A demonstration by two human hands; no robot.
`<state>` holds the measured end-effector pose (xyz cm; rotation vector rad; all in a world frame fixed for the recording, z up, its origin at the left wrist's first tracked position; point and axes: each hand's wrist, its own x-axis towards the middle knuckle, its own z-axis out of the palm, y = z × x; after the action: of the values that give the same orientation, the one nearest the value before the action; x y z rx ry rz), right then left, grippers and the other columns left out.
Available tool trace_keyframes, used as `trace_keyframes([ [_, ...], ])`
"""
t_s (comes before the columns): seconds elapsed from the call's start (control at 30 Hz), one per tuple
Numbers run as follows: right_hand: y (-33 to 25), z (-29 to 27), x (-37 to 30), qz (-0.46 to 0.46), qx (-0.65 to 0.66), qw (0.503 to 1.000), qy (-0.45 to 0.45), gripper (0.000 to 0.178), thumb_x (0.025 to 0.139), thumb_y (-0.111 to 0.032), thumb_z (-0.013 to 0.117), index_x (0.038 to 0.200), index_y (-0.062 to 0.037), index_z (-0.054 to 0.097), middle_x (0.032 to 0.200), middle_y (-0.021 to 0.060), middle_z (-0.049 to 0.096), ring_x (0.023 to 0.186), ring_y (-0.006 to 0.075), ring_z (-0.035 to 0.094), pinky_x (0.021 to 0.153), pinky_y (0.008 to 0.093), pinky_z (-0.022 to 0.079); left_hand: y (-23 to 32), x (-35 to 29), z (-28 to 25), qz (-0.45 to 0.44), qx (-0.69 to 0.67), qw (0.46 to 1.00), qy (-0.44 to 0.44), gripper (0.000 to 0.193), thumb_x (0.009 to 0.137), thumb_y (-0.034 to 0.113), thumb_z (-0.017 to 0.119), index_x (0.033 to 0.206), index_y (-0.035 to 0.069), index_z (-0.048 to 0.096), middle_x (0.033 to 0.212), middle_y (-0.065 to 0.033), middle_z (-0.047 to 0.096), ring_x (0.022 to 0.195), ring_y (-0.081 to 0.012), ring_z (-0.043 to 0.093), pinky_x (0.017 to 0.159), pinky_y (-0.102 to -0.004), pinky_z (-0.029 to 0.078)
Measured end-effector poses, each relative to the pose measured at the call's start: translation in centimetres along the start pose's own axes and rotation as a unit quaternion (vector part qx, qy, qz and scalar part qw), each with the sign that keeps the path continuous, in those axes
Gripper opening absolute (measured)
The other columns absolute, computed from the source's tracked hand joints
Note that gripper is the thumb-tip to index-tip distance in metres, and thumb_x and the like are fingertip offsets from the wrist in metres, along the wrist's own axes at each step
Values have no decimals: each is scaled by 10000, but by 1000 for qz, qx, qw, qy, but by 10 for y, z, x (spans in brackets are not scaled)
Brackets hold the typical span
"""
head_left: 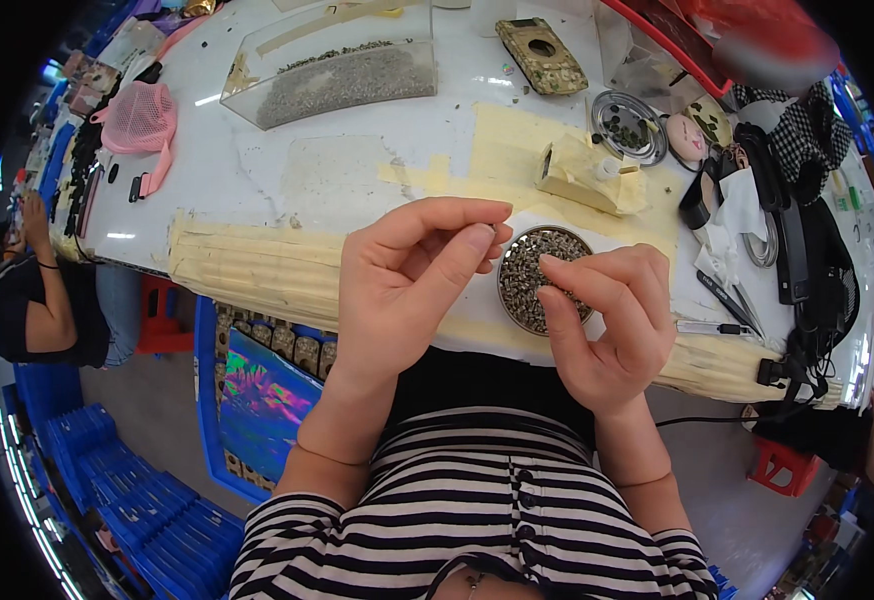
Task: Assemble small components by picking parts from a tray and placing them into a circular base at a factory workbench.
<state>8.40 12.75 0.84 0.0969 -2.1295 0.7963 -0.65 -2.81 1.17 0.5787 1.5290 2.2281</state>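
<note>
A round metal dish (pixel 503 300) full of small grey-brown metallic pieces (pixel 529 262) rests near the table's front edge. My left hand (pixel 407 270) is just left of the dish, thumb and fingers drawn together in a pinch; whatever it holds is too small to name. Over the dish's right side, my right hand (pixel 612 325) curls with thumb and forefinger brought close together above the pieces. Anything between those fingertips cannot be made out. Behind the dish stands a block wrapped in yellow tape (pixel 589 178) with a small white cap-like part on top.
A clear bin (pixel 347 90) of similar grey pieces stands at the back left. Farther right are a camouflage-patterned case (pixel 542 57), a clear round dish of dark bits (pixel 627 128), tweezers (pixel 727 298) and a utility knife (pixel 714 327). A blue crate (pixel 257 400) sits below the table.
</note>
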Motion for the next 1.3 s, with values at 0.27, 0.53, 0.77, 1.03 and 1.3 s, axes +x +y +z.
trace_keyframes([
  [0.27,-3,2,6,0,-15,1000,24,238,698,-47,796,910,-97,701,817,5,665,717,182,571,694,320,384,-14,-3,10,-14,-155,985,-72,178,917,-40,641,1088,-51,684,1019,-113,705,944,-139,666,832,-253,550],
  [0.53,-2,4,5,30,19,999,23,211,705,-27,784,882,-91,688,807,12,658,713,192,571,697,320,387,-16,-5,9,-32,-137,988,-66,203,885,-68,665,1084,-58,702,1012,-119,709,931,-152,670,843,-259,546],
  [0.77,-2,6,5,8,-10,1000,24,223,699,-14,781,887,-89,687,808,11,647,719,196,565,697,324,388,-14,-7,10,-37,-127,990,-51,195,867,-81,681,1060,-71,700,1017,-145,718,936,-160,681,842,-266,557],
  [1.03,1,6,5,19,-5,1000,16,203,717,4,751,871,-81,649,813,22,635,732,219,557,701,337,396,-17,-7,13,-3,-88,994,-57,213,848,-93,695,1059,-67,702,1013,-139,713,944,-164,676,853,-269,553],
  [1.3,2,5,5,70,37,997,-18,136,803,-21,711,886,-60,612,840,45,612,782,245,546,719,346,408,-16,-1,16,108,84,989,-55,231,828,-90,702,1052,-35,719,964,-132,706,878,-173,673,763,-263,532],
])
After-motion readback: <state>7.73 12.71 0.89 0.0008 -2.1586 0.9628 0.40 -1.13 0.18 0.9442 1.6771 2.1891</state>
